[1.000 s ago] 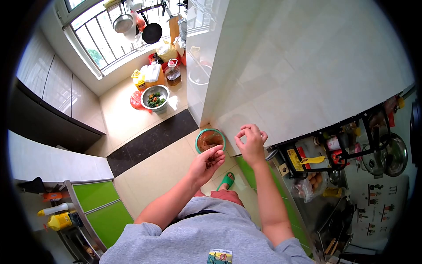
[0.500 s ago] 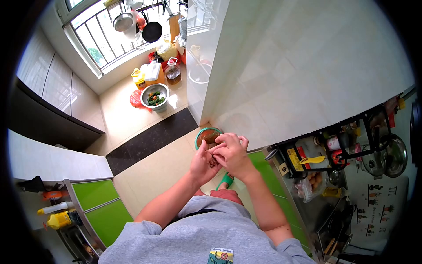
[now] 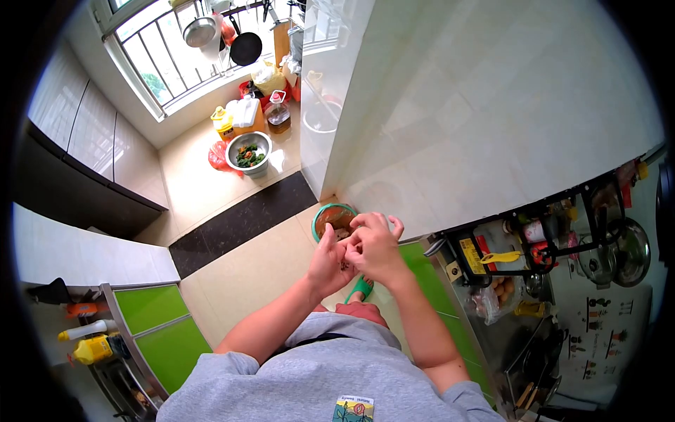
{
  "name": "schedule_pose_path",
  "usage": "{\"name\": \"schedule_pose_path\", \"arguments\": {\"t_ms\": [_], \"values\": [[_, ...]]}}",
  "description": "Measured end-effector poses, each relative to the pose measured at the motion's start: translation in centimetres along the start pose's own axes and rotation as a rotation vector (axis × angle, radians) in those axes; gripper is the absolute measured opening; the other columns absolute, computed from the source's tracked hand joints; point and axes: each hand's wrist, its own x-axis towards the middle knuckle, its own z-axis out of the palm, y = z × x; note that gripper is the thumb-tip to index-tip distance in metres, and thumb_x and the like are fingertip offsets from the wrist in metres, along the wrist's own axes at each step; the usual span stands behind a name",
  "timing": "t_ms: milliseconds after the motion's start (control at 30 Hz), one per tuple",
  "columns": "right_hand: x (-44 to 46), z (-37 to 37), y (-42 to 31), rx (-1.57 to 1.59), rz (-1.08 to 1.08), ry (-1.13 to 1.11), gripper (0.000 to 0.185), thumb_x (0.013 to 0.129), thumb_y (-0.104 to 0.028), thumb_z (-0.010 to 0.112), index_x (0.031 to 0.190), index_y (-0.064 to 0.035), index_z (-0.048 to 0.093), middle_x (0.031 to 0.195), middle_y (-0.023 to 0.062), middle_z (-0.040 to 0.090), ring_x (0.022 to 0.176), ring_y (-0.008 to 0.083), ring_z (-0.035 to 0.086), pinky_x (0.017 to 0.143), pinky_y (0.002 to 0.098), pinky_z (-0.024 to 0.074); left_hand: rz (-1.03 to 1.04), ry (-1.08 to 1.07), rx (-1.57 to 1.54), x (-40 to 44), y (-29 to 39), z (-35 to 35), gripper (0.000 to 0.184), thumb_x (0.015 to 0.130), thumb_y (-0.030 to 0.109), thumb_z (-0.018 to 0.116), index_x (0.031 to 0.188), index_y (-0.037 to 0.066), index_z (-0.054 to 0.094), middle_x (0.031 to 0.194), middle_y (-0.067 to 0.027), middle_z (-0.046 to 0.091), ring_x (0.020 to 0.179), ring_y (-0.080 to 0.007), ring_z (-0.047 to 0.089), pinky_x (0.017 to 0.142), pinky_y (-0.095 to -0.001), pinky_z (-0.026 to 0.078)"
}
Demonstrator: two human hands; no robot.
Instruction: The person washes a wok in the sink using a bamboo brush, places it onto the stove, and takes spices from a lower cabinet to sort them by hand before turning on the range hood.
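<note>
My left hand (image 3: pixel 326 267) is held palm up and cupped, with several small reddish-brown pieces (image 3: pixel 344 266) lying in it; their kind is too small to make out. Over that palm my right hand (image 3: pixel 381 252) bends in, its thumb and fingertips pinched together against the left fingers. Whatever sits in that pinch is hidden. Just beyond both hands, on the floor by the wall corner, stands a bin (image 3: pixel 316 226) with a green rim and a reddish-brown inside, partly covered by my fingers.
A metal bowl (image 3: pixel 267 145) of leafy greens stands on the floor near the window, beside jugs and an oil bottle (image 3: pixel 278 119). A dark threshold strip (image 3: pixel 239 214) crosses the floor. At right, a counter carries a black rack (image 3: pixel 520 271). Green cabinets (image 3: pixel 151 311) flank the left.
My right fingers have shifted slightly over the left palm and now cover more of the brown pieces. The view has moved very slightly; the surroundings are the same.
</note>
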Motion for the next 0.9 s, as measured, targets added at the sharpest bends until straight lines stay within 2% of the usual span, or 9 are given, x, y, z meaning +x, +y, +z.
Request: {"name": "schedule_pose_path", "arguments": {"t_ms": [100, 233, 433, 600, 667, 700, 767, 833, 900], "values": [[0.4, -0.9, 0.5, 0.161, 0.042, 0.131, 0.005, 0.069, -0.014, 0.064, 0.07, -0.01, 0.061, 0.101, 0.0015, 0.057, 0.106, 0.0192, 0.051, 0.097, 0.0488, 0.0232, 0.023, 0.034, -0.046, 0.1, 0.4, 0.8, 0.08, 0.093, 0.063, 0.015, 0.132, -0.002, 0.04, 0.123, -0.0122, 0.054, 0.113, -0.0202, 0.052, 0.1, -0.0334, 0.039], [1.0, -1.8, 2.2, 0.081, 0.155, 0.281, 0.005, 0.073, -0.015, 0.064, 0.071, -0.0107, 0.062, 0.099, 0.0014, 0.058, 0.103, 0.0182, 0.051, 0.095, 0.0463, 0.0243, 0.05, 0.103, -0.12, 0.2, 0.7, 0.4, 0.079, 0.093, 0.061, 0.016, 0.136, -0.003, 0.034, 0.133, -0.0179, 0.046, 0.124, -0.0272, 0.045, 0.107, -0.0365, 0.034], [1.3, 0.1, 6.4, -0.059, 0.232, 0.272, 0.004, 0.075, -0.014, 0.064, 0.077, -0.0102, 0.065, 0.103, 0.0027, 0.059, 0.104, 0.0183, 0.051, 0.092, 0.0431, 0.0266, 0.096, 0.071, -0.193, 0.1, 0.9, 0.3, 0.08, 0.094, 0.06, 0.018, 0.138, -0.005, 0.029, 0.141, -0.0209, 0.036, 0.132, -0.0305, 0.035, 0.111, -0.0387, 0.028], [1.0, -0.4, 6.6, -0.033, 0.294, 0.219, 0.008, 0.073, -0.014, 0.067, 0.08, -0.0109, 0.068, 0.109, 0.0041, 0.058, 0.105, 0.0202, 0.052, 0.093, 0.0417, 0.0277, 0.12, 0.068, -0.243, 0.1, 1.2, 0.6, 0.077, 0.094, 0.06, 0.02, 0.138, -0.003, 0.03, 0.141, -0.0203, 0.037, 0.131, -0.0299, 0.036, 0.11, -0.0394, 0.03], [0.7, -1.0, 5.9, 0.062, 0.067, 0.203, 0.009, 0.071, -0.016, 0.068, 0.08, -0.0138, 0.067, 0.114, 0.0028, 0.054, 0.112, 0.0228, 0.047, 0.093, 0.0452, 0.027, 0.129, 0.066, -0.261, 0.2, 1.2, 0.5, 0.077, 0.094, 0.06, 0.021, 0.138, -0.003, 0.03, 0.141, -0.0199, 0.037, 0.131, -0.0294, 0.036, 0.11, -0.0394, 0.03], [0.4, -1.7, 4.8, 0.062, 0.07, 0.202, 0.009, 0.071, -0.016, 0.068, 0.08, -0.0138, 0.067, 0.114, 0.0028, 0.054, 0.112, 0.0228, 0.047, 0.093, 0.0452, 0.027, 0.13, 0.058, -0.258, 0.3, 1.3, 0.4, 0.078, 0.093, 0.061, 0.022, 0.138, -0.002, 0.03, 0.141, -0.0189, 0.037, 0.131, -0.0287, 0.037, 0.11, -0.0394, 0.03], [0.0, -3.1, 2.1, 0.153, -0.049, 0.043, 0.008, 0.07, -0.014, 0.068, 0.077, -0.0154, 0.068, 0.118, 0.0032, 0.052, 0.117, 0.0231, 0.043, 0.096, 0.0451, 0.0246, 0.128, 0.048, -0.256, 0.5, 1.3, 0.0, 0.079, 0.092, 0.062, 0.022, 0.139, -0.002, 0.03, 0.141, -0.018, 0.038, 0.131, -0.0281, 0.037, 0.109, -0.0394, 0.031], [-0.3, -3.0, 1.1, 0.164, -0.065, 0.005, 0.008, 0.07, -0.013, 0.068, 0.077, -0.0157, 0.068, 0.12, 0.0041, 0.051, 0.12, 0.0235, 0.041, 0.099, 0.044, 0.0236, 0.099, -0.065, -0.333, 0.6, 1.4, -0.1, 0.082, 0.091, 0.065, 0.021, 0.139, 0.0, 0.03, 0.142, -0.0163, 0.037, 0.131, -0.0272, 0.037, 0.108, -0.0392, 0.03], [-0.4, -2.4, 0.7, 0.171, -0.099, -0.017, 0.008, 0.069, -0.012, 0.068, 0.077, -0.0154, 0.068, 0.123, 0.0048, 0.05, 0.122, 0.0232, 0.04, 0.101, 0.0426, 0.0221, 0.095, -0.047, -0.305, 0.7, 1.3, 0.9, 0.083, 0.091, 0.066, 0.02, 0.14, 0.0, 0.03, 0.142, -0.0158, 0.037, 0.131, -0.0272, 0.036, 0.108, -0.039, 0.03]]}}
